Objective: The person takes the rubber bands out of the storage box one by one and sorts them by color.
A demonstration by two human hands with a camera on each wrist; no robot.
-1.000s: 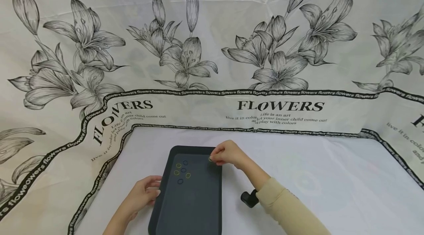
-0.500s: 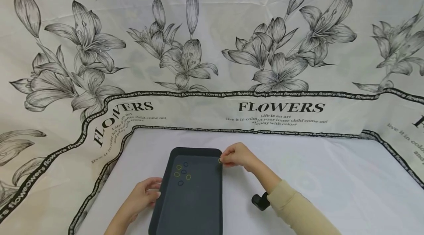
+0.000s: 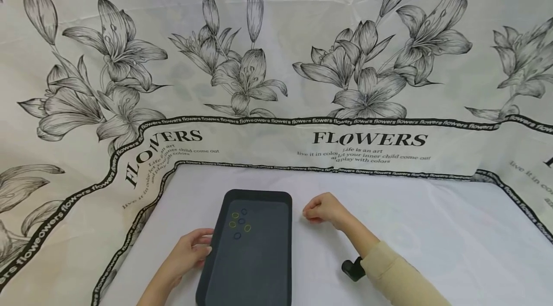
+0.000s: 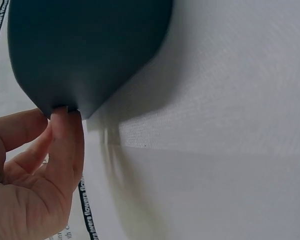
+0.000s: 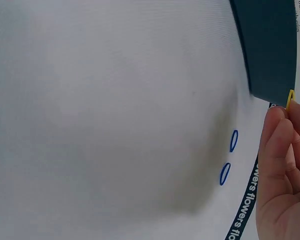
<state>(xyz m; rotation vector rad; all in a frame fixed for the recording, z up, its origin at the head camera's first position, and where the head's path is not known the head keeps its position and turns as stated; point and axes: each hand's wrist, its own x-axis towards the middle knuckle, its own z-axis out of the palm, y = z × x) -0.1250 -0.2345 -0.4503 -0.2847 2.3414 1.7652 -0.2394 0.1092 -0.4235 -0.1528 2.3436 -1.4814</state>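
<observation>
Head view: the left grip pinches the tray, best held steady; rings lie inside. Just beside it, the right grip, closed, has a yellow ring pinched; I'd guess light pressure suffices.

Left grip pinching, right grip — farther forward — pinching too, forearms angled inward

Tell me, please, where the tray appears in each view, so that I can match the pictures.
Head: the tray is at bottom centre, between the left hand and the right hand.
Left wrist: the tray is at upper left, above the left hand.
Right wrist: the tray is at upper right, above the right hand.
Shared landmark: the black lettered border.
</observation>
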